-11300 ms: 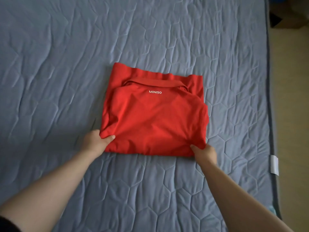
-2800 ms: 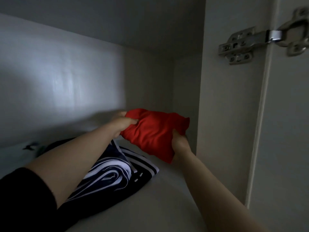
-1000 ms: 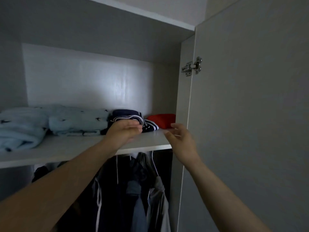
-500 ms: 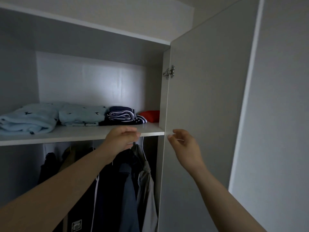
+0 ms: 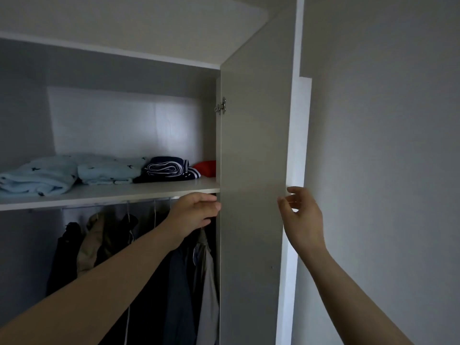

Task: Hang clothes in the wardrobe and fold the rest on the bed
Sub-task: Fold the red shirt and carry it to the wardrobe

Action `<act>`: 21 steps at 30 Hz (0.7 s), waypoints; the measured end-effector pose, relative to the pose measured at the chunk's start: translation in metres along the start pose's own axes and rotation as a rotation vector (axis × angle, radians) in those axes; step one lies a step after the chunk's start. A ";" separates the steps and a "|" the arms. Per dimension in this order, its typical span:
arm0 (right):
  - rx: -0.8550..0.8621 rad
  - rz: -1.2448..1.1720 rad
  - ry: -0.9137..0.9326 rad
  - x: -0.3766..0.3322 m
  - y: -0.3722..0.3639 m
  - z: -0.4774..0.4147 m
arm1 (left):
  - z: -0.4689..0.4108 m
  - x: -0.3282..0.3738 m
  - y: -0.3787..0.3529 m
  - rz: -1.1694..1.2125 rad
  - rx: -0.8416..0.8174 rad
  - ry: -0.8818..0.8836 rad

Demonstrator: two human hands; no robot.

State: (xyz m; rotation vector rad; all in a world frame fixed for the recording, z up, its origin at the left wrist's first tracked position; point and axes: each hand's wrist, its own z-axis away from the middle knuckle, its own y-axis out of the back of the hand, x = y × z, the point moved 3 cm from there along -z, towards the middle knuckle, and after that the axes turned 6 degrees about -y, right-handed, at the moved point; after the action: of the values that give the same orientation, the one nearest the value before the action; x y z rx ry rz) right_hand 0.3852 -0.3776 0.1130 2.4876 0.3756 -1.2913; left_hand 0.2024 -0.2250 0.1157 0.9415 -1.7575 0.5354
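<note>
The folded red shirt (image 5: 206,167) lies at the right end of the wardrobe shelf (image 5: 109,195), partly hidden by the open wardrobe door (image 5: 251,195). My left hand (image 5: 196,212) hovers just below the shelf's front edge, fingers loosely curled, holding nothing. My right hand (image 5: 300,215) is at the door's outer edge, fingers relaxed and slightly spread, its fingertips close to or touching that edge.
A navy striped folded garment (image 5: 166,169) and light blue folded clothes (image 5: 74,171) share the shelf. Dark jackets (image 5: 159,270) hang on the rail below. A grey wall (image 5: 385,170) stands to the right of the door.
Both hands have drawn back from the shelf with the red shirt left there. The view has pulled back, and my right hand has shifted right to the door's outer edge.
</note>
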 end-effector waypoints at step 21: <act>-0.219 0.029 0.073 -0.011 -0.079 0.036 | 0.031 -0.036 0.057 -0.009 0.112 0.113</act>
State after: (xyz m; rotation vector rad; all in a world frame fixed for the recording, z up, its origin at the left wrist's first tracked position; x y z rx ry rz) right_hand 0.3235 -0.3197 0.0902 2.3504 0.4701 -1.0875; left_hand 0.1450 -0.2015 0.0750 0.9770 -1.6354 0.6743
